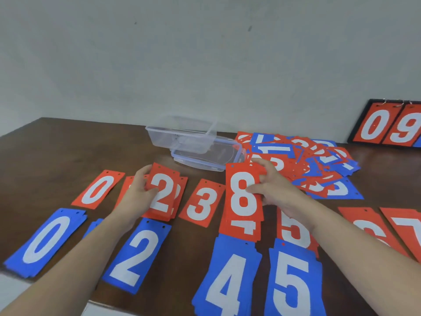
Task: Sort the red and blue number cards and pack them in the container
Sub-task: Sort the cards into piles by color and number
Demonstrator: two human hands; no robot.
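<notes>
My left hand [139,192] pinches a red 2 card [163,192] just over the red 2 pile. My right hand [272,188] grips a red 8 card [242,197], held above the red 4 pile [241,229]. Sorted red cards lie in a row: 0 [98,190], 3 [202,202], 5 [293,229], 6 [369,226], 7 [405,226]. In front lie blue piles 0 [45,242], 2 [136,256], 4 [227,283], 5 [293,283]. A mixed unsorted heap [303,163] sits behind my right hand. The clear plastic container [180,137] stands open at the back.
The container's lid [209,158] lies beside it, partly under it. A black scoreboard frame [391,126] showing red 0 and 9 leans on the wall at the back right. The brown table [68,147] ends at a near edge on the lower left.
</notes>
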